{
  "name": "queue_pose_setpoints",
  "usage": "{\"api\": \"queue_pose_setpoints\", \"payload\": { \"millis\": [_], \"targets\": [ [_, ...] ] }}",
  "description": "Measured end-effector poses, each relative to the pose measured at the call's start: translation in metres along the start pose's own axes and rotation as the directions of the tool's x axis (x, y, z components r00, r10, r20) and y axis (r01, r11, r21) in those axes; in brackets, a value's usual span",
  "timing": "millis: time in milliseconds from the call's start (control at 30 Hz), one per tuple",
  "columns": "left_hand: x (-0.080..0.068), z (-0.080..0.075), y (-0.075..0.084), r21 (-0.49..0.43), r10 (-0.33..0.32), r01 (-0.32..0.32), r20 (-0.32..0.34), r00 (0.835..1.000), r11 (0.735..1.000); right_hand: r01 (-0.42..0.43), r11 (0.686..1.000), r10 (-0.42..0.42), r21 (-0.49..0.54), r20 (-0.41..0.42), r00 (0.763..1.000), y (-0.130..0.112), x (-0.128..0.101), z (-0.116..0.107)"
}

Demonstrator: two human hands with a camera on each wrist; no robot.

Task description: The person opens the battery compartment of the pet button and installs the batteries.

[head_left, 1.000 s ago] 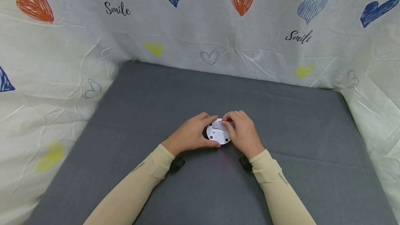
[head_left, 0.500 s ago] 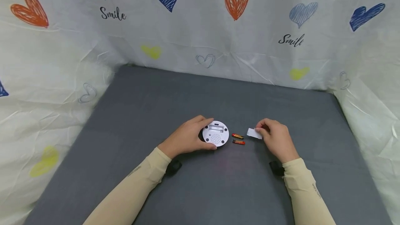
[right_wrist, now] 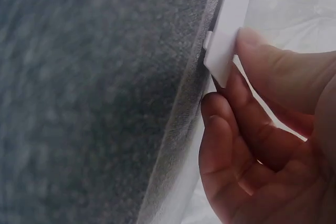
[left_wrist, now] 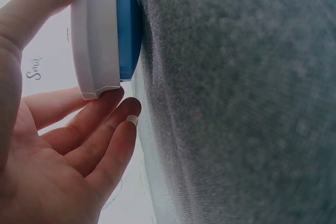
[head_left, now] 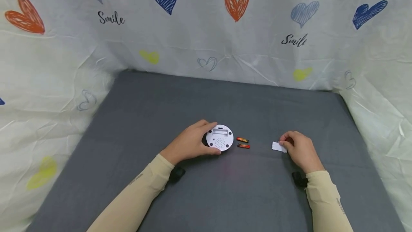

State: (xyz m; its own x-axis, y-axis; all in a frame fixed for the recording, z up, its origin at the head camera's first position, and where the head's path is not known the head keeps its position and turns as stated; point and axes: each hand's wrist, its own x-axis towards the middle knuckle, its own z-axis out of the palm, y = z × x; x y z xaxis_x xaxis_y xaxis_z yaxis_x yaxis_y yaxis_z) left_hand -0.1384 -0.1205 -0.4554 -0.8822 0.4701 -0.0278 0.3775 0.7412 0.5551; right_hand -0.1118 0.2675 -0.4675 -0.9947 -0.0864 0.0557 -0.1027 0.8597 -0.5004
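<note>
A round white device [head_left: 220, 138] lies face down on the grey mat [head_left: 161, 103], its battery bay open and empty. My left hand [head_left: 192, 141] holds its left rim with thumb and fingers; the left wrist view shows the device's white shell [left_wrist: 94, 35] over a blue part [left_wrist: 127, 30]. Two small red batteries [head_left: 243, 143] lie just right of the device. My right hand [head_left: 299, 149] pinches the small white battery cover [head_left: 278, 147] low over the mat, well right of the batteries. In the right wrist view the cover [right_wrist: 220, 56] sits between thumb and fingers.
White cloth printed with coloured hearts and the word Smile [head_left: 206, 28] walls the mat at the back and both sides. Black wrist straps [head_left: 176, 174] sit on both forearms.
My right hand lifted the white cover off the device and carried it to the right and down toward the mat. The two batteries came into sight. The left hand stayed on the device.
</note>
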Motion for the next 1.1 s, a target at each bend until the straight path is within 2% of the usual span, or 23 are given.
{"api": "queue_pose_setpoints", "payload": {
  "millis": [133, 267, 433, 567, 867, 1100],
  "targets": [
    [0.000, 0.000, 0.000, -0.005, 0.019, -0.019, 0.001, 1.000, 1.000, 0.002, 1.000, -0.002, 0.000, -0.002, 1.000, -0.006, 0.003, 0.001],
    [-0.002, -0.001, -0.002, -0.007, 0.018, -0.018, -0.007, 1.000, 1.000, 0.059, 0.998, -0.059, -0.006, -0.009, 0.998, -0.030, 0.014, 0.009],
    [-0.003, -0.002, -0.004, 0.004, -0.003, 0.003, -0.011, 1.000, 1.000, 0.146, 0.989, -0.146, 0.010, 0.062, 0.987, -0.071, 0.030, 0.027],
    [-0.002, -0.001, -0.002, 0.007, 0.009, -0.009, 0.001, 1.000, 1.000, 0.175, 0.985, -0.175, 0.013, 0.111, 0.978, -0.090, 0.035, 0.039],
    [0.000, -0.001, 0.002, 0.000, 0.021, -0.021, 0.017, 1.000, 1.000, 0.155, 0.988, -0.152, -0.008, 0.175, 0.973, -0.095, 0.039, 0.049],
    [-0.002, -0.001, 0.000, 0.006, 0.015, -0.015, 0.002, 1.000, 1.000, 0.194, 0.981, -0.188, -0.026, 0.158, 0.969, -0.098, 0.040, 0.052]
  ]
}}
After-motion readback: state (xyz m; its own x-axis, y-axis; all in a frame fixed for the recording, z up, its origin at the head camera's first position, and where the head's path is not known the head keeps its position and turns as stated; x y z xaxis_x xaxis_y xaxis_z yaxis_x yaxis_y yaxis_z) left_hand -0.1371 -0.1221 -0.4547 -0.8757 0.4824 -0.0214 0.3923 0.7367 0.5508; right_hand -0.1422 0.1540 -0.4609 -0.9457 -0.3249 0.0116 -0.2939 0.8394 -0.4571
